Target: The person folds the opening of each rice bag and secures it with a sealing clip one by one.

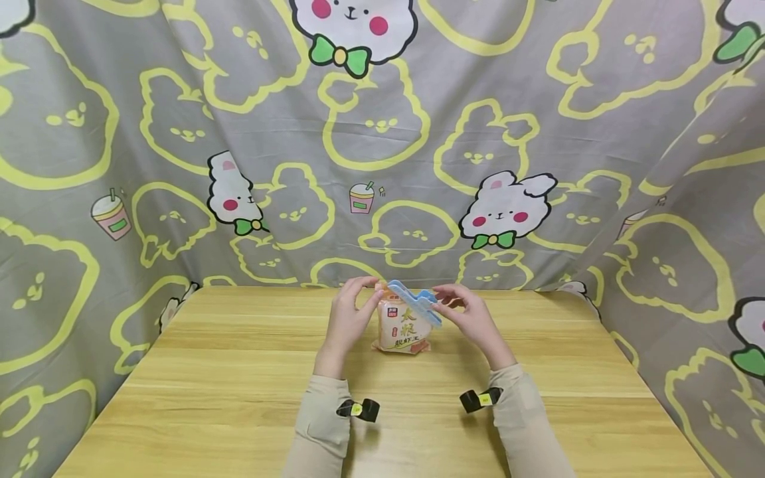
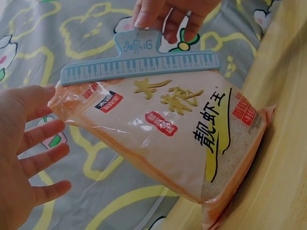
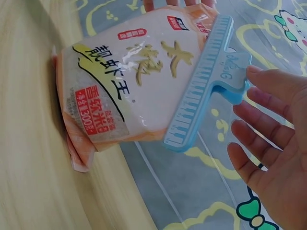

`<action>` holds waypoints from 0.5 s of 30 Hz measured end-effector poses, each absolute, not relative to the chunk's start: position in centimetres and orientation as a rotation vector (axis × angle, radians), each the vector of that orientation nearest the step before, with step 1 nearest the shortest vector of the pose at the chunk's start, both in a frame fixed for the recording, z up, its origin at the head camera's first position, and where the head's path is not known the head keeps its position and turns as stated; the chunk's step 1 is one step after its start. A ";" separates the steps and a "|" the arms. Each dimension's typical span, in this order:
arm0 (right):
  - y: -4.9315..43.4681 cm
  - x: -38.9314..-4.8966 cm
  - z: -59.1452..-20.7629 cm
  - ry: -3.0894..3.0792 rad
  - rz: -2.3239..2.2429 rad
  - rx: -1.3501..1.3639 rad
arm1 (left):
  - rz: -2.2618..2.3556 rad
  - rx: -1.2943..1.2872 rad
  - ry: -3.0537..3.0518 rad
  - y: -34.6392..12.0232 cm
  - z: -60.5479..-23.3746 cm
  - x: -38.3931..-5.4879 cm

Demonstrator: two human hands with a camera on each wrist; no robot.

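Note:
A bag of rice (image 1: pixel 394 332) stands on the table, its grains showing through the lower end of the bag (image 2: pixel 230 163) in the left wrist view. A long blue bag clip (image 1: pixel 418 305) with a piano-key print lies slanted across its top edge. My left hand (image 1: pixel 348 317) pinches the bag's upper left corner between thumb and index finger, the other fingers spread apart from it. On the other side, my right hand (image 1: pixel 472 320) pinches the handle of the clip (image 3: pixel 235 72). Whether the clip grips the whole folded top cannot be told.
The wooden table (image 1: pixel 227 385) extends around the bag on all sides. Close behind its back edge hangs a grey curtain (image 1: pixel 382 166) with yellow outlines and rabbit prints, which also runs along both sides. A black camera is strapped on each wrist.

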State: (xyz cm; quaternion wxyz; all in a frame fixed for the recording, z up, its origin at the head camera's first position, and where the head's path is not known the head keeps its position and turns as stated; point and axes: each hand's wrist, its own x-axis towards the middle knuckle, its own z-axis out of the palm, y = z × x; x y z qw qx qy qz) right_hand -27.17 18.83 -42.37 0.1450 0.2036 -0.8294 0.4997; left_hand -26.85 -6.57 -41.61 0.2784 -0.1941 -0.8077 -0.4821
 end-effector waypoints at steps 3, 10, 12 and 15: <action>19.2 -27.1 -42.3 -2.390 1.427 0.573 | -1.272 -0.526 -2.183 -6.6 -41.6 -26.8; 20.1 -27.2 -42.2 -2.405 1.418 0.545 | -1.228 -0.520 -2.201 -7.0 -41.7 -27.0; 20.4 -27.2 -42.2 -2.406 1.408 0.537 | -1.202 -0.508 -2.212 -7.1 -41.8 -27.1; 20.7 -27.2 -42.2 -2.395 1.400 0.529 | -1.145 -0.476 -2.246 -7.2 -41.8 -27.1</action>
